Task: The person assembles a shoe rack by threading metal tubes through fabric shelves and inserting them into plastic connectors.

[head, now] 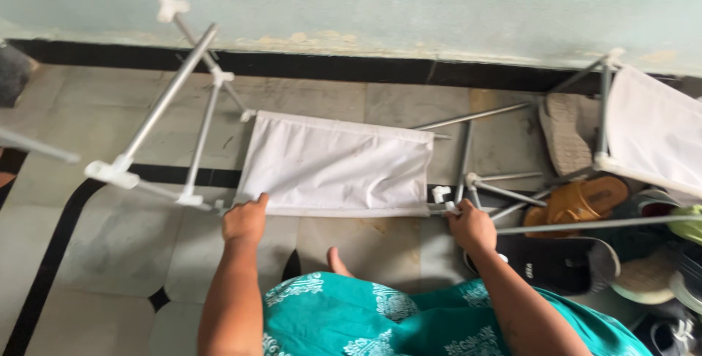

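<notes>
Left hand (245, 221) gripped near-left corner of white cloth shelf (336, 166), fingers curled on its edge; right hand (472, 226) closed on rod (439, 210) at right end — shelf held taut, level above floor (110, 239), between rack frames (157, 118).

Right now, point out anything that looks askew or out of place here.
The shoe rack frame is in pieces: its metal poles lie scattered on the tiled floor. Sandals are piled loose at the right. The left hand and right hand grip the near edge of one white fabric shelf.
</notes>
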